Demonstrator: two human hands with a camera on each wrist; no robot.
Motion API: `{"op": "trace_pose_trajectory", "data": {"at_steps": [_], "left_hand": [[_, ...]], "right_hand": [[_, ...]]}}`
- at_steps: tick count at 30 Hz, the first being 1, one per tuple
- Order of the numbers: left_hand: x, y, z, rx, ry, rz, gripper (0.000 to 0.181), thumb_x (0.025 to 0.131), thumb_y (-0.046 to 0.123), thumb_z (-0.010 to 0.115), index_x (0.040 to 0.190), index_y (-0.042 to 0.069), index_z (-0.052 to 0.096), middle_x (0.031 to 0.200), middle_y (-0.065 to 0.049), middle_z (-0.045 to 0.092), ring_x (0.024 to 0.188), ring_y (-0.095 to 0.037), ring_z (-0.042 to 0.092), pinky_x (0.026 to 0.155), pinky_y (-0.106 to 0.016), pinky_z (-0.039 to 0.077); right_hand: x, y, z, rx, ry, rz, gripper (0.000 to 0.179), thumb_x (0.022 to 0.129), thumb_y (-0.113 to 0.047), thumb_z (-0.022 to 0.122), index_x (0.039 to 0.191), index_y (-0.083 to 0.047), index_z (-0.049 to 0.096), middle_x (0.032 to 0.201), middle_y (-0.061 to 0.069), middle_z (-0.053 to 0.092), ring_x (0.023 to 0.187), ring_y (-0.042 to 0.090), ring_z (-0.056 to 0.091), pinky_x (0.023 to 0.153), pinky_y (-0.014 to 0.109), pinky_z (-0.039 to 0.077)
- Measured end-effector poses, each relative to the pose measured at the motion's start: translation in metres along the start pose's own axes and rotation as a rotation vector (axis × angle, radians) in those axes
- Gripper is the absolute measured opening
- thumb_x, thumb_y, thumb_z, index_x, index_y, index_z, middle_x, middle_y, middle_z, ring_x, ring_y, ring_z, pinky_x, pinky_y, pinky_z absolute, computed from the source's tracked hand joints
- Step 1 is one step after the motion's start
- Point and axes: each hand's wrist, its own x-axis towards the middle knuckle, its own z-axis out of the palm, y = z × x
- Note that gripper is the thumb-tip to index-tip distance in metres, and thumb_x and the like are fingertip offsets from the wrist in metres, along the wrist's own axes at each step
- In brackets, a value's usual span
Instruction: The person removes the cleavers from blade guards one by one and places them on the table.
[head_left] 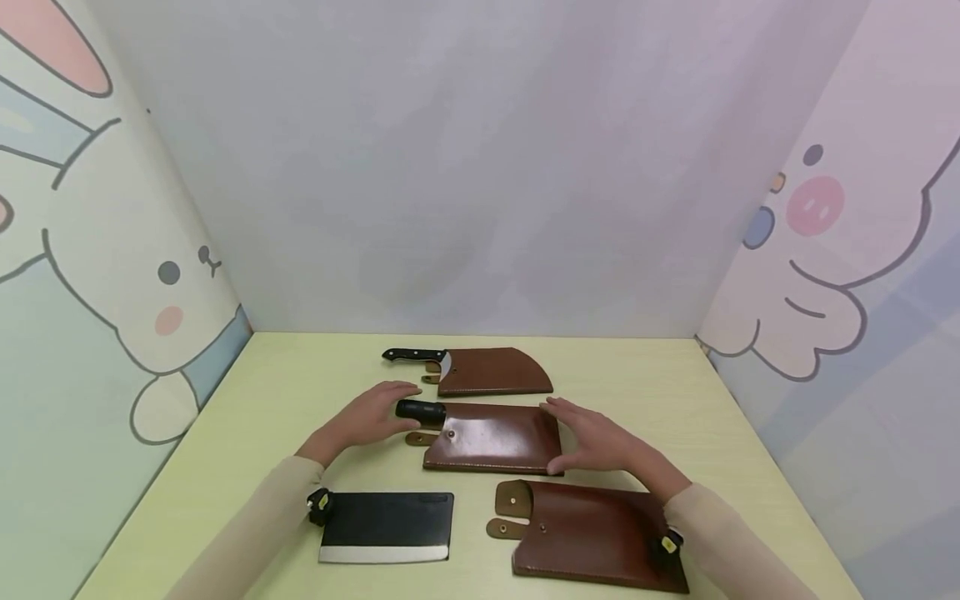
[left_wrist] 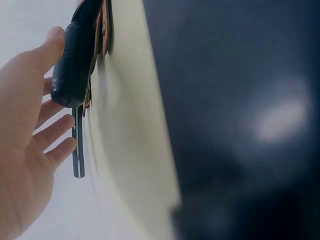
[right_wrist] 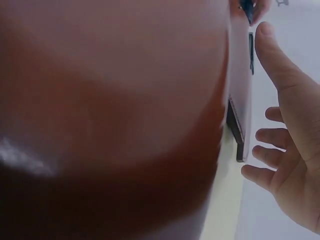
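Observation:
In the head view, a cleaver in a glossy brown leather sheath (head_left: pixel 502 437) lies mid-table, its black handle (head_left: pixel 420 412) pointing left. My left hand (head_left: pixel 373 413) is at that handle, thumb and fingers spread on either side of it. The left wrist view shows the handle (left_wrist: pixel 72 70) between thumb and fingers; whether they touch it I cannot tell. At the sheath's right end, my right hand (head_left: pixel 596 440) is held with its fingers apart. The right wrist view shows this hand (right_wrist: pixel 295 145) loosely opened, gripping nothing.
Behind lies a second sheathed knife (head_left: pixel 491 371) with a riveted black handle. A bare dark cleaver blade (head_left: pixel 390 521) lies near my left forearm, its handle end hidden. Partly under my right forearm is a larger brown sheath (head_left: pixel 585 533) with strap flaps. Walls enclose the pale table (head_left: pixel 300 383).

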Motion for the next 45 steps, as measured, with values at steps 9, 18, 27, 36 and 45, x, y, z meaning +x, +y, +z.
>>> {"op": "trace_pose_trajectory", "data": {"at_steps": [9,18,27,36,45], "left_hand": [[0.014,0.006,0.007,-0.074,-0.064,0.009,0.062,0.094,0.046,0.073,0.141,0.009,0.06,0.141,-0.01,0.06,0.124,-0.027,0.059,0.1,-0.049,0.049],[0.016,0.008,0.006,-0.079,-0.096,0.036,0.054,0.096,0.037,0.072,0.138,0.004,0.061,0.128,-0.01,0.066,0.112,-0.024,0.062,0.093,-0.047,0.051],[0.016,0.01,0.003,-0.049,-0.081,0.09,0.041,0.097,0.025,0.072,0.132,0.005,0.065,0.122,-0.009,0.067,0.107,-0.024,0.062,0.09,-0.047,0.05],[0.021,0.013,0.002,0.001,-0.098,0.053,0.038,0.097,0.026,0.072,0.129,0.008,0.066,0.117,-0.005,0.067,0.098,-0.017,0.06,0.083,-0.041,0.049],[0.022,0.011,0.004,-0.001,-0.095,0.072,0.036,0.098,0.026,0.071,0.128,0.006,0.067,0.114,-0.005,0.067,0.096,-0.017,0.06,0.081,-0.041,0.05]], "right_hand": [[0.011,0.006,0.006,0.003,-0.093,-0.053,0.122,0.068,-0.076,0.08,0.161,-0.013,0.032,0.166,0.018,0.027,0.148,0.039,0.036,0.11,0.056,0.042],[0.016,0.009,0.005,-0.01,-0.126,-0.046,0.12,0.068,-0.066,0.087,0.161,-0.014,0.032,0.166,0.019,0.027,0.147,0.04,0.036,0.111,0.055,0.041],[0.02,0.009,0.004,-0.028,-0.151,-0.037,0.119,0.069,-0.063,0.087,0.162,-0.014,0.032,0.166,0.018,0.026,0.149,0.038,0.035,0.113,0.054,0.04],[0.022,0.005,0.006,-0.11,-0.133,-0.036,0.117,0.072,-0.066,0.085,0.162,-0.013,0.031,0.166,0.016,0.028,0.149,0.036,0.035,0.111,0.052,0.042],[0.024,0.007,0.011,-0.211,-0.108,-0.092,0.123,0.071,-0.068,0.084,0.162,-0.01,0.027,0.163,0.02,0.032,0.147,0.039,0.038,0.111,0.053,0.042]]}}
